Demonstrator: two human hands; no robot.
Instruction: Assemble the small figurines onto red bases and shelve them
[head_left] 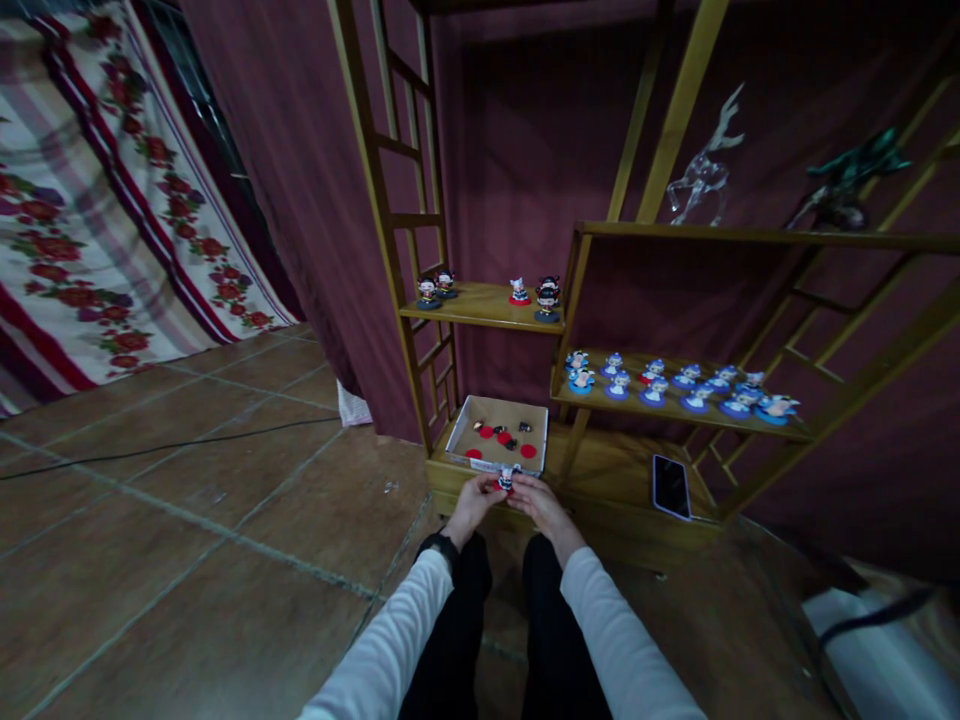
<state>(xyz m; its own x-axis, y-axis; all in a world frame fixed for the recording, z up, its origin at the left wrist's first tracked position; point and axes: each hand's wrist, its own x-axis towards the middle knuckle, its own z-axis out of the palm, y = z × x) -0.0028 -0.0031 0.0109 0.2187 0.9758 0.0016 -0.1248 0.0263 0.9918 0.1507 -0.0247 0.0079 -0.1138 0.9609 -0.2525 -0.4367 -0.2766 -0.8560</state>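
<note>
A small white-headed figurine [506,479] sat pinched between the person's two hands, just in front of the open box's near side. The left hand [472,507] gripped it by the fingertips from one side, the right hand [541,503] from the other. In the shallow cardboard box [510,411] I saw red discs [528,452] and little dark pieces [525,427]. Above stood more figures on a wooden shelf [480,301]; to the right, a phone [670,487] lay below a row of blue-based figures [653,391].

Flowered hanging [67,230], black cable [150,449], clear deer [701,178], phone [670,487].
</note>
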